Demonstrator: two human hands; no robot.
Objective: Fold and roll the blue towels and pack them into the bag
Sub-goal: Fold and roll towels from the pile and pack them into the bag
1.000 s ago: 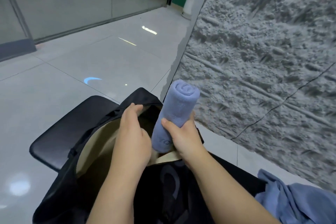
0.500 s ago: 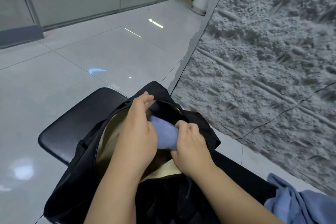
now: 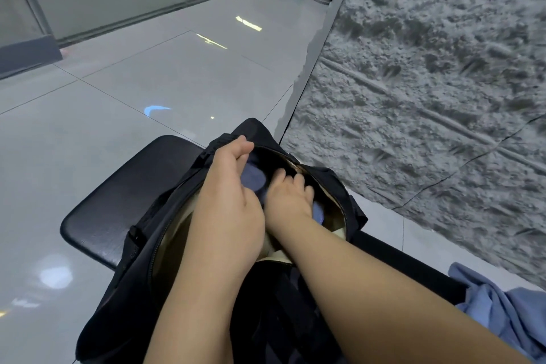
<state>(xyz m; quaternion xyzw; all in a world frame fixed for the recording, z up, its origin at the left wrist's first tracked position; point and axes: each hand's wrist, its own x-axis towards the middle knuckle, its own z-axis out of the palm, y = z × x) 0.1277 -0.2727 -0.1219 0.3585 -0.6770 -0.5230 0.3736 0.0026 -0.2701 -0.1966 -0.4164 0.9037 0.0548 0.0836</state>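
Found the black fabric bag [image 3: 124, 298] with a pale lining unzipped and lying on the black padded bench [image 3: 103, 216], with both hands at its mouth. Saw the left hand [image 3: 227, 201] reaching across the opening, thumb and fingers curled over the bag's far rim, apparently holding it open. Saw the right hand [image 3: 291, 195] down inside the opening, fingers loosely spread and pressing on cloth rather than clasping it.

Made out the rolled blue terry towel [image 3: 252, 179] already inside the bag near its far end, only its round end showing between the two hands. Noticed a second blue patch [image 3: 318, 216] just right of the right wrist, also inside the bag; could not tell whether it was another roll or part of the same one.

Judged the work partly done: at least one towel folded, rolled and packed, now only being seated. Spotted a crumpled blue cloth heap [image 3: 502, 310] at the near right, on the bench and well apart from the bag, neither folded nor rolled. Reckoned that heap still wanted folding, rolling and packing, and the zip still stood open. Could not count the towels in the heap or those deeper in the bag.
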